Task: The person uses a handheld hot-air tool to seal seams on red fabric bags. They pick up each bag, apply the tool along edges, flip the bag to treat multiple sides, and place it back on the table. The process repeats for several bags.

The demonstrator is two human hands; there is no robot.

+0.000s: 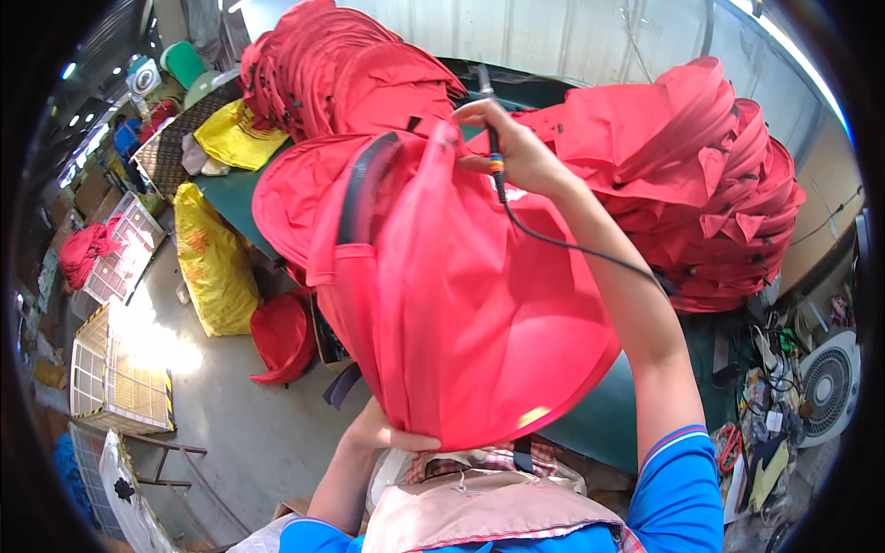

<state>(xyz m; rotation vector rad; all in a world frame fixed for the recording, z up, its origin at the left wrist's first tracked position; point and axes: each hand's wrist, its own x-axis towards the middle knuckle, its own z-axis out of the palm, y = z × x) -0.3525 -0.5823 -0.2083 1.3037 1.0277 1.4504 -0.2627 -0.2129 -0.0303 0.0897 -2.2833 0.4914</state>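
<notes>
A red fabric hood with a curved brim and a dark strip on its left side spreads in front of me, over a dark green table. My left hand is closed on its near lower edge, the thumb lying along the rim. Near the hood's far upper part, my right hand is closed around a slim black corded tool like a soldering iron. Its metal tip points up and away, and the cable trails over my right forearm. Whether the right fingertips also touch the fabric I cannot tell.
Stacks of similar red hoods stand at the back left and right. A yellow bag and a red fabric piece are on the floor to the left, near wire crates. A white fan and clutter stand at right.
</notes>
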